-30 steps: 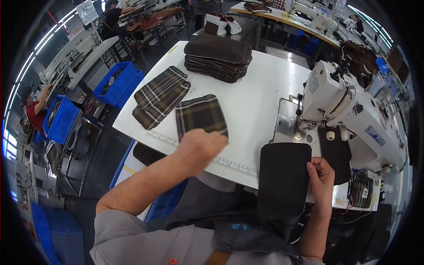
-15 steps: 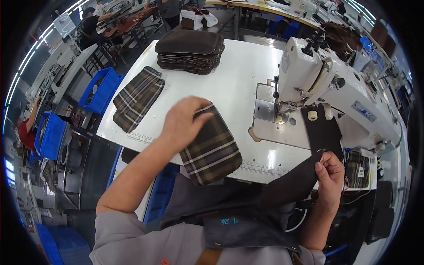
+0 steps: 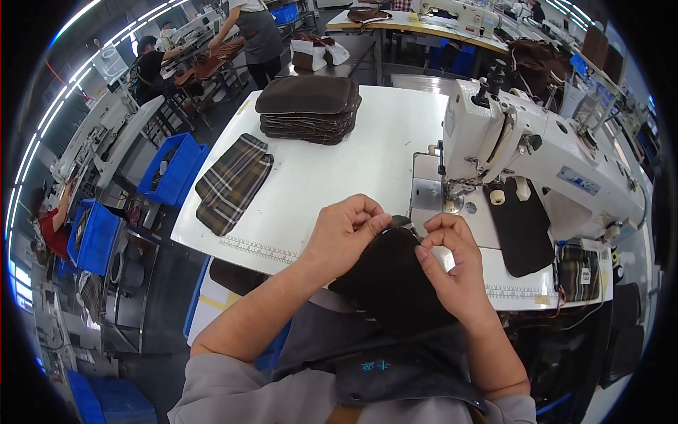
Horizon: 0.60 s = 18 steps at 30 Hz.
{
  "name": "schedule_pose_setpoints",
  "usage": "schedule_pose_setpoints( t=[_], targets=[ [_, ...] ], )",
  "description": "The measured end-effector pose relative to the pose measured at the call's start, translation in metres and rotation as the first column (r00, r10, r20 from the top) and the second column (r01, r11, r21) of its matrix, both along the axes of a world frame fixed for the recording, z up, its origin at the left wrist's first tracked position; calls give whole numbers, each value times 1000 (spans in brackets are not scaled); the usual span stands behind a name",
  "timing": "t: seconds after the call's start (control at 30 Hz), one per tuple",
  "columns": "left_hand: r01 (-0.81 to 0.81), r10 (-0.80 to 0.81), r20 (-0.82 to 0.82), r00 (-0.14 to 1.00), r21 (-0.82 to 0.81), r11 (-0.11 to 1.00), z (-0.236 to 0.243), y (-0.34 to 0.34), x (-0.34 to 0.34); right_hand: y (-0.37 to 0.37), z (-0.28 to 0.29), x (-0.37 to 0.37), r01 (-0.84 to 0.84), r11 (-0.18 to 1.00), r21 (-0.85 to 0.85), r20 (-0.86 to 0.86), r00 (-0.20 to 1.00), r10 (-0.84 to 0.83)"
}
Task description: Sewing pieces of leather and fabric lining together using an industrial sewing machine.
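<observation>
My left hand point(image 3: 346, 237) pinches the upper left edge of a dark fabric panel point(image 3: 395, 275). At the upper right edge of the same panel, my right hand point(image 3: 455, 265) has thumb and fingers pressed together on it. The panel hangs over the table's front edge, before my apron. A second layer shows at its top edge between the hands; what lies behind is mostly hidden. To the right, a white sewing machine point(image 3: 508, 134) stands with its metal plate point(image 3: 426, 194) under the needle. Another black panel point(image 3: 524, 237) lies beneath the machine arm.
Plaid fabric panels point(image 3: 235, 182) lie on the white table point(image 3: 381, 134), left of a stack of dark brown panels point(image 3: 308, 106). Bundled plaid fabric point(image 3: 578, 272) sits at the right end. Blue bins point(image 3: 171, 168) stand off to the left, where other people work.
My left hand has moved right and toward me with the plaid panel, which is now hidden. My right hand has brought its black panel left, and both hands meet at its top edge.
</observation>
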<state>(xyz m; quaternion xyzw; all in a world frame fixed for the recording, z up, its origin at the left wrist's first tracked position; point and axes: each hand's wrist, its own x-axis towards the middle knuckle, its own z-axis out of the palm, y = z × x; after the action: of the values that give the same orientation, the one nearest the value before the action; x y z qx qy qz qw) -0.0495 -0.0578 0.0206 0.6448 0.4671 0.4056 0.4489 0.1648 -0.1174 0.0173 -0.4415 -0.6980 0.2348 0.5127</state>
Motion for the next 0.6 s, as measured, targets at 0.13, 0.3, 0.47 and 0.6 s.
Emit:
schedule_pose_setpoints(
  t=[0.13,0.3,0.47,0.6],
  targets=[
    [91,-91,13,996,39,995,13,-20,-1,-16,-3,1,-68,958,-280,-229,973,2],
    [197,-201,-88,976,-50,979,35,-32,0,-23,-4,5,8,983,-186,-178,983,-42],
    [308,-304,69,950,-47,950,33,-37,-14,-26,-1,5,9,998,-70,-86,996,-15],
    [254,-251,40,967,-119,960,31,-37,-13,-27,-1,6,20,998,-59,-74,997,-24]
  ],
)
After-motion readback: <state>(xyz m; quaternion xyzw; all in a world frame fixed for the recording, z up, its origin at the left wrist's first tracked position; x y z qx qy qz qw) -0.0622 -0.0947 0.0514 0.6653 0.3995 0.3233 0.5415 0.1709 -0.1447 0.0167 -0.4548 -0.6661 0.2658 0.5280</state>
